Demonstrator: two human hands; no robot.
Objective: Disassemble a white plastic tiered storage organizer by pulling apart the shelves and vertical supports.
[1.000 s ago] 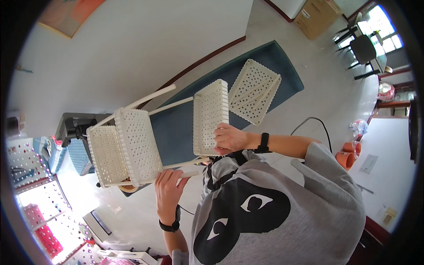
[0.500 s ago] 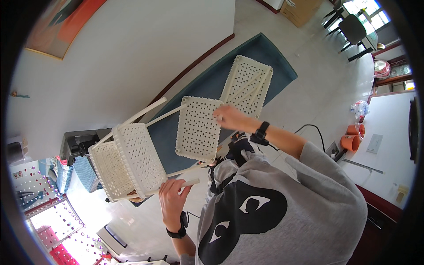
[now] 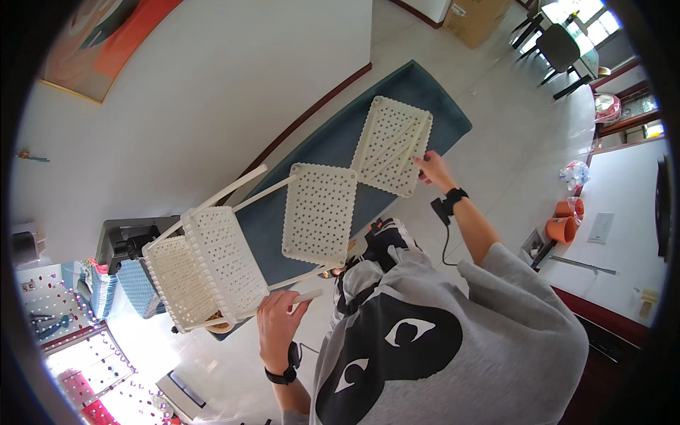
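Note:
My left hand (image 3: 278,326) is closed around the end of a white plastic pole (image 3: 309,296). That pole is joined to a partly assembled white rack, whose perforated shelf basket (image 3: 228,258) lies on its side at the left. A loose perforated shelf basket (image 3: 319,216) sits in the middle, with another pole touching its upper left corner. Farther off lies a second loose basket (image 3: 386,131), holding several thin white poles (image 3: 398,150). My right hand (image 3: 435,172) is at that basket's right rim, fingers apart and partly bent, with nothing visible in them.
Beneath the baskets is a long blue-grey bench surface (image 3: 368,216), beside a white wall (image 3: 241,78). Orange pots (image 3: 561,229) stand at the right. A cardboard box (image 3: 476,21) and a dark chair (image 3: 557,48) are far off. A cable hangs from my right wrist.
My right hand has moved from the middle basket's upper right corner to the far basket's right rim. My left hand keeps its grip on the pole.

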